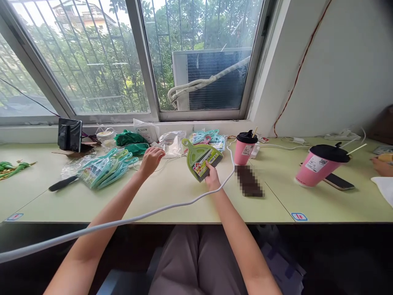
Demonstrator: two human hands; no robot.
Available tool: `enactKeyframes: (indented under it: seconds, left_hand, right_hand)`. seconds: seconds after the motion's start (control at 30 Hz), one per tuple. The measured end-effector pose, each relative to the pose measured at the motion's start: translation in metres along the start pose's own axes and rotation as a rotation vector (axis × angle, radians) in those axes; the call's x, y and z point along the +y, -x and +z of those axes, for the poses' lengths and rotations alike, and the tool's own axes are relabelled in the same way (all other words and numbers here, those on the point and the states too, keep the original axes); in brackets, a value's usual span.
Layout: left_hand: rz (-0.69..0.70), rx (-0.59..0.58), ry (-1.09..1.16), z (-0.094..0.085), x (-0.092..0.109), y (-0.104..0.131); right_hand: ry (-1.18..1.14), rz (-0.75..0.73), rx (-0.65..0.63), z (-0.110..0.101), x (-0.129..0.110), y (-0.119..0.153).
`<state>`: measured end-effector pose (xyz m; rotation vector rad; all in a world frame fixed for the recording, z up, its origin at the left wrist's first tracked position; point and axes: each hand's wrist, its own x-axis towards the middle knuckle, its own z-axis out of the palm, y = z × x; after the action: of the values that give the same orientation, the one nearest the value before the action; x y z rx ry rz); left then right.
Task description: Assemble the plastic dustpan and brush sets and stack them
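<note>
Holding a green dustpan-and-brush set (192, 156) above the table (172, 190), my right hand (212, 178) pinches its lower edge. It looks light and stiff, likely best held by the handle (186, 142). My left hand (151, 160), fingers loosely curled, seems empty.

Sticker (299, 216) on my table (184, 211) reads "10"; left sticker (14, 217) illegible. Label print on the green dustpan set (196, 155) in my right hand (211, 177) and both pink cups (317, 166) too small.
</note>
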<state>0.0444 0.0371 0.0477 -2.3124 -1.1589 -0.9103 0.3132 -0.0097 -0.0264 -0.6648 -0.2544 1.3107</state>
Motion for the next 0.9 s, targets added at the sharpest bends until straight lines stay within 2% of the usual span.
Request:
enactKeyframes:
  seconds: [0.07, 0.1, 0.2, 0.27, 0.33, 0.37, 0.43, 0.53, 0.7, 0.83, 0.9]
  left_hand:
    - [0.070, -0.007, 0.009, -0.006, 0.014, -0.006]
    - [0.119, -0.053, 0.017, -0.007, 0.020, -0.007]
    - [0.275, -0.338, 0.020, -0.006, 0.029, -0.003]
    - [0.247, -0.551, -0.014, -0.003, 0.031, 0.004]
    - [0.097, -0.681, -0.054, 0.003, 0.032, 0.010]
    - [0.020, -0.692, -0.064, 0.008, 0.034, 0.012]
    - [-0.061, -0.629, -0.047, 0.019, 0.044, 0.016]
    - [-0.038, -0.539, 0.049, 0.041, 0.068, 0.020]
    - [-0.006, -0.562, 0.119, 0.065, 0.104, 0.028]
    - [-0.058, -0.555, 0.077, 0.068, 0.110, 0.032]
    - [-0.065, -0.525, 0.012, 0.068, 0.106, 0.033]
  right_hand:
    - [-0.031, -0.003, 0.001, 0.001, -0.004, 0.002]
    - [-0.042, -0.011, 0.004, 0.001, -0.006, 0.002]
    - [-0.044, -0.038, 0.037, -0.001, -0.012, 0.003]
    - [-0.037, -0.053, 0.064, -0.003, -0.014, 0.002]
    - [-0.033, -0.068, 0.078, -0.006, -0.014, 0.000]
    - [-0.029, -0.073, 0.085, -0.007, -0.013, -0.001]
    - [-0.006, -0.069, 0.100, -0.009, -0.011, -0.003]
    - [0.033, -0.061, 0.104, -0.009, -0.009, -0.005]
    - [0.000, -0.035, 0.110, -0.005, -0.011, -0.001]
    - [0.024, 0.006, 0.108, -0.006, -0.011, -0.002]
    - [0.101, 0.015, 0.050, -0.009, -0.008, -0.004]
